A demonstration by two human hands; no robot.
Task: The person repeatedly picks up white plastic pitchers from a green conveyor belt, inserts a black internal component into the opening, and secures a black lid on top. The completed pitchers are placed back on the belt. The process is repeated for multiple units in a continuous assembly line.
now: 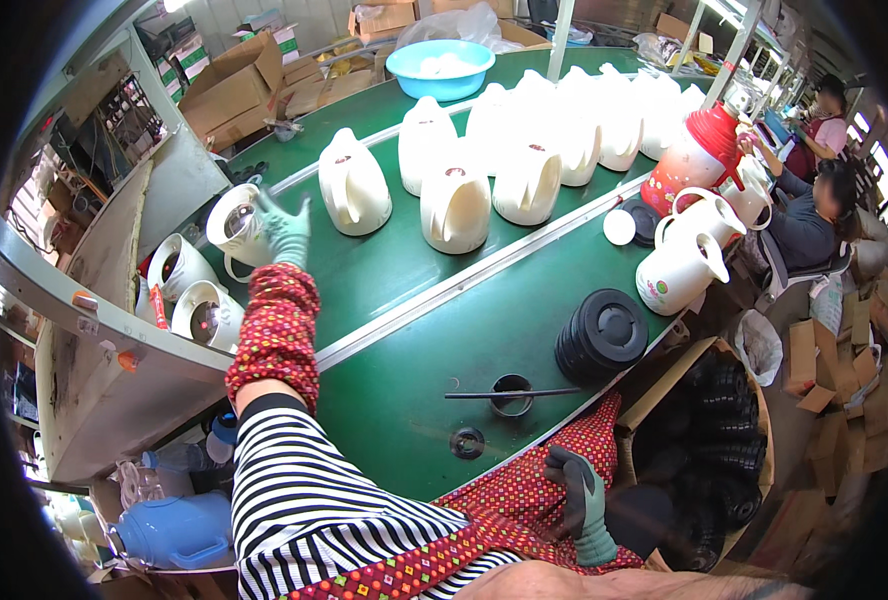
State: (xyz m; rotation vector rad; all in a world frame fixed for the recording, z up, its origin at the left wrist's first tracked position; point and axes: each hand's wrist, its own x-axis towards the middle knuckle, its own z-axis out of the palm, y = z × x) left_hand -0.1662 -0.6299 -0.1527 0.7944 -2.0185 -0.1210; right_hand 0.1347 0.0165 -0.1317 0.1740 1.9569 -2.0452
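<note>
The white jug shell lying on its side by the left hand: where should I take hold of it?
Probably by the handle loop on the white jug shell, coming from the near side. It lies tipped, mouth up, handle toward you; the left hand is already beside its rim.

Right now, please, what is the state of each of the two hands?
Left hand: open, fingers spread, at the white jug shell, not gripping it.
Right hand: resting on the lap, holding nothing visible.
</note>
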